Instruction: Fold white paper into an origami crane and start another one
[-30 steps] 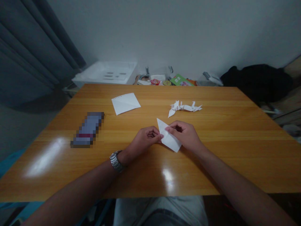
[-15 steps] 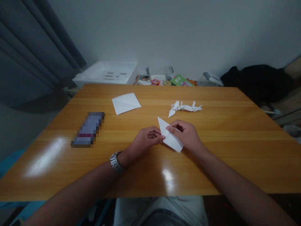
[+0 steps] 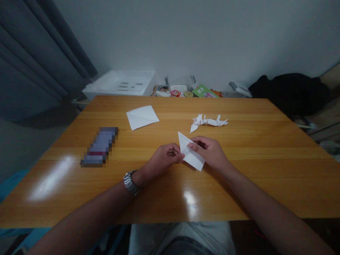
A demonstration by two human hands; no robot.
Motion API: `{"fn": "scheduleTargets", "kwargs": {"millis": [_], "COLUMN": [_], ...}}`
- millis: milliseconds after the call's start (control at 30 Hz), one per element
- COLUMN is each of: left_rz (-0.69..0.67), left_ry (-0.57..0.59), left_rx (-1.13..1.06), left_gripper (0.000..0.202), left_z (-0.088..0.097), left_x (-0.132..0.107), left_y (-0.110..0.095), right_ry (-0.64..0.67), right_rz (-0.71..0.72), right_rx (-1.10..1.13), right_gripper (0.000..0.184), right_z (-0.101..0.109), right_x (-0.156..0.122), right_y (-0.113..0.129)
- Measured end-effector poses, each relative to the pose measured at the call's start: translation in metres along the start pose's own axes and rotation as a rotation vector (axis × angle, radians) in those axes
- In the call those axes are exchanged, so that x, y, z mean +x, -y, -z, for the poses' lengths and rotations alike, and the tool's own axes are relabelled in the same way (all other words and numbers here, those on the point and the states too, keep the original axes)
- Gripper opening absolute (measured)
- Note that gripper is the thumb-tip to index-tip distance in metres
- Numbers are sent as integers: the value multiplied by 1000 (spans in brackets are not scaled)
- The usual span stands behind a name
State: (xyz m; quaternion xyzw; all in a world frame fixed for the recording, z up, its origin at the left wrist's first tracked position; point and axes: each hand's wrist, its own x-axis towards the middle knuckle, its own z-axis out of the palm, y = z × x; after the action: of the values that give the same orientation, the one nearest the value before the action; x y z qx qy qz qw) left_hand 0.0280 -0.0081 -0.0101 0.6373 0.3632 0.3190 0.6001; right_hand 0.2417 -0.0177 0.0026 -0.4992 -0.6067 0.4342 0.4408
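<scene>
A folded white paper triangle (image 3: 191,156) lies at the middle of the wooden table (image 3: 265,170). My left hand (image 3: 163,159), with a metal watch on its wrist, pinches the paper's left edge with curled fingers. My right hand (image 3: 211,152) is closed on the paper's right side, thumb on top. The paper's point sticks up and away from me between the two hands.
A flat white sheet (image 3: 142,117) lies further back on the left. Folded white paper figures (image 3: 208,122) sit behind my right hand. A blurred dark oblong object (image 3: 99,146) rests at the left. Beyond the table are a white box (image 3: 122,83), clutter and a black bag (image 3: 289,90).
The paper triangle has tilted slightly, and my right hand's fingers have shifted a little along it. My left hand has stayed almost in place.
</scene>
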Motion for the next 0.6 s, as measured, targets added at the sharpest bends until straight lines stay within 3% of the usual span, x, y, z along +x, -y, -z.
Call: {"fn": "scheduleTargets", "kwargs": {"millis": [300, 500, 600], "left_rz": [30, -90, -292], "left_ry": [0, -183, -109], "left_rx": [36, 702, 841], "left_gripper": [29, 37, 22], "left_z": [-2, 7, 10], "left_x": [0, -5, -5], "left_y": [1, -11, -11], "right_ry": [2, -15, 61], "right_rz": [23, 35, 58], "right_rx": [-13, -251, -395], "right_gripper": [33, 24, 21], "right_z": [3, 7, 8], "right_x": [2, 5, 7], "right_y": [-5, -9, -9]}}
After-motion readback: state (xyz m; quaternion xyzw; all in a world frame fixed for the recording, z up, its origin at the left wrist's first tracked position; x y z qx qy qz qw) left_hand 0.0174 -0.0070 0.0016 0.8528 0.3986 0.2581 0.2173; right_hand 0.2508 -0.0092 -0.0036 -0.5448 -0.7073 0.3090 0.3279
